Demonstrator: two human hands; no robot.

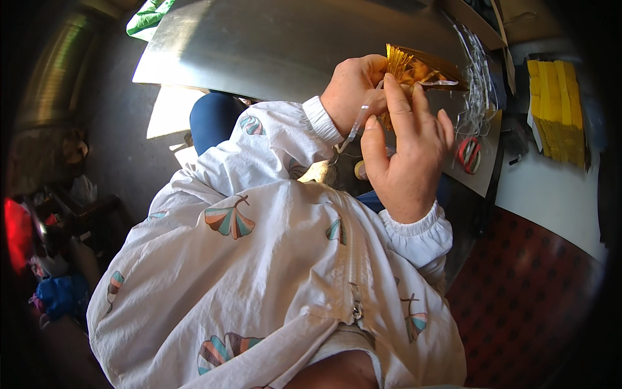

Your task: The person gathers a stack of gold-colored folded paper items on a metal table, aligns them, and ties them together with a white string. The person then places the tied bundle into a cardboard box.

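Observation:
A bundle of thin gold foil sheets, fanned at its left end, is held up over the right part of the metal table. My left hand is closed around the near left part of it, its fingertips partly hidden. A clear plastic strip hangs from the bundle between my hands. My right hand is in front with fingers stretched and apart. Its index fingertip is at the foil and its thumb tip lies beside the strip; whether the thumb touches the strip I cannot tell.
Loose clear strips hang over the table's right side. Red-handled scissors lie below them. Further right, a stack of yellow folded sheets rests on a white surface. The metal table extends left to a green cloth.

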